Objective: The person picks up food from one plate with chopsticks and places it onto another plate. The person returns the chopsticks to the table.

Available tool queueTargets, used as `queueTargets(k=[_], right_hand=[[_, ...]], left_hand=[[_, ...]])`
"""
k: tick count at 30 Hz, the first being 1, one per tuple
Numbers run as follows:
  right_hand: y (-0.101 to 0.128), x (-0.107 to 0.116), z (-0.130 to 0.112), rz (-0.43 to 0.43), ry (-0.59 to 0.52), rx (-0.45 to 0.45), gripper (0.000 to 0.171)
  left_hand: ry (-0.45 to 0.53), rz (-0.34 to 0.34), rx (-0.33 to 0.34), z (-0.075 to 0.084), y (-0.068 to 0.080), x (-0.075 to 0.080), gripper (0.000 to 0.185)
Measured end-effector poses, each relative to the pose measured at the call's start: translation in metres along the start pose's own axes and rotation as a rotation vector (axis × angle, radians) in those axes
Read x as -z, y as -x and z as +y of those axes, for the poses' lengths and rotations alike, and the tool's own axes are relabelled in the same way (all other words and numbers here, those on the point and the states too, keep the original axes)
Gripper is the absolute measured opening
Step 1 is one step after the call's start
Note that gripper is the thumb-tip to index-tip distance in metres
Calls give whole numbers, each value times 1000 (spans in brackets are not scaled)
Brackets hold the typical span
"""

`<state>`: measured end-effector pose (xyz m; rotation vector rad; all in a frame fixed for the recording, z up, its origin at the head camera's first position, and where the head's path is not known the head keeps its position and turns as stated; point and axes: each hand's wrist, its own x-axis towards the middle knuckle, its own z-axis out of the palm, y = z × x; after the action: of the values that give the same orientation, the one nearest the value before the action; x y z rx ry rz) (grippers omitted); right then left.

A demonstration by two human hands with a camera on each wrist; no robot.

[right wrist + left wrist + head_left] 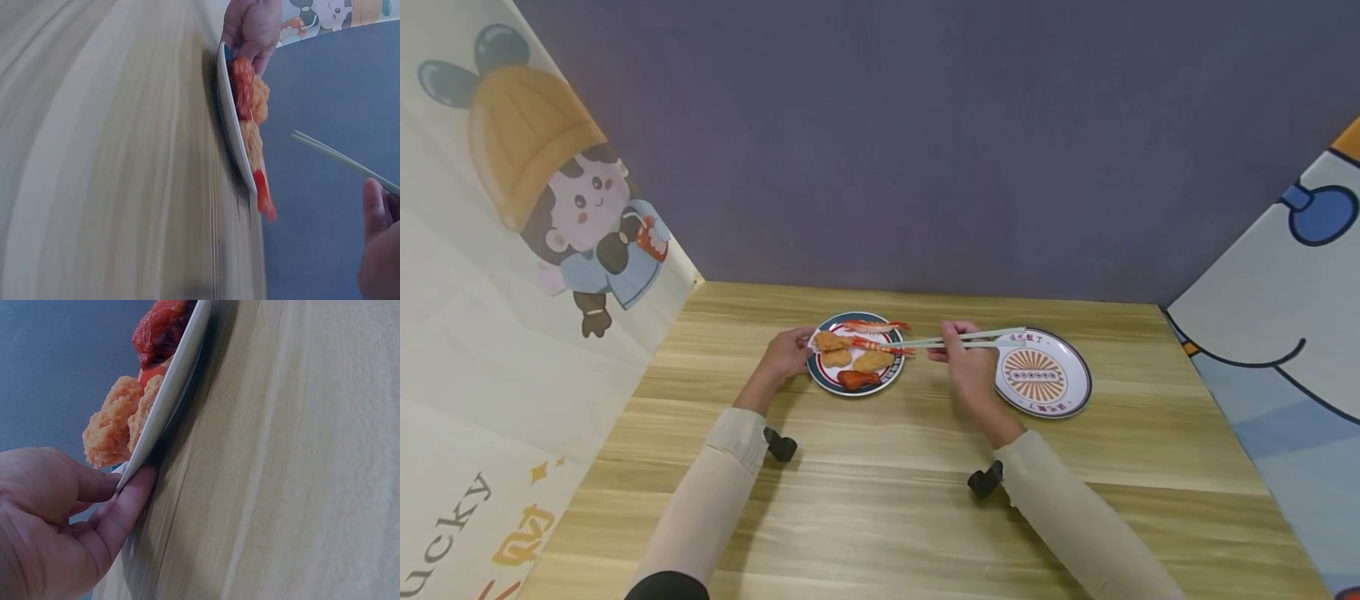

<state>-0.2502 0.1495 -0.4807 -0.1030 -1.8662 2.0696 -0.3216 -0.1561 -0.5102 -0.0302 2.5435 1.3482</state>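
My left hand (782, 356) pinches the left rim of a round plate (817, 375) with a dark patterned border; the left wrist view shows the thumb above the rim and fingers beneath it. On the plate lie two red-tailed shrimp, one at the back (880, 326), several golden fried pieces (871, 361) and a glossy reddish-brown drumstick (856, 380). My right hand (967, 367) holds a pair of pale green chopsticks (925, 342), their tips pointing left over the plate's right side, near the middle shrimp (891, 348). In the right wrist view the chopstick tips stand apart from the food.
A white oval plate (1036, 375) with an orange sunburst print and dark rim lies right of my right hand, bearing no food. The wooden tabletop (865, 500) meets a dark blue-grey panel (895, 167) at the back. Cartoon-printed panels flank both sides.
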Motion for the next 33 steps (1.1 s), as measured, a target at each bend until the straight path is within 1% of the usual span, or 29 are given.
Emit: queueTargets(k=[3,5,9,11,13,15,17,19,21,23,24,26,28,30,33], right_hand=[[6,16,-6,-40,86,79,28],[10,27,-10,-72,157,111,28],[18,43,-16,-146,361,166,24],[21,49,-19,-183,482,235,20],[24,54,-19,-215,612,369,15],[28,58,-18,-243,726,556,11],[32,61,-16,-283,802,762,10],[36,65,-14,-355,845,950,10],[40,68,-12,-442,871,1086,13],[45,71,-9,-520,909,1171,21],[47,72,-7,-541,916,1212,24],[52,74,-3,-579,949,1258,30],[57,75,1,-611,980,1269,30],[64,77,4,-654,1015,1242,24],[74,78,5,-709,1086,1166,15]], left_hand=[[-6,6,-3,0,0,0,49],[-8,6,-3,0,-1,0,49],[-7,3,5,0,-1,2,48],[0,2,14,0,-1,3,49],[7,-2,21,0,-1,3,49],[9,-6,26,0,-2,3,49],[9,-9,27,-1,-3,3,49],[7,-8,26,-1,-3,2,49],[5,-5,21,-2,-4,2,49],[0,-2,15,-2,-3,1,49],[1,-2,14,-2,-3,1,49],[-1,-4,6,-2,-3,1,49],[4,-7,3,-1,-3,1,49],[8,-8,3,-1,-3,0,50],[16,-4,5,-1,-4,0,50]])
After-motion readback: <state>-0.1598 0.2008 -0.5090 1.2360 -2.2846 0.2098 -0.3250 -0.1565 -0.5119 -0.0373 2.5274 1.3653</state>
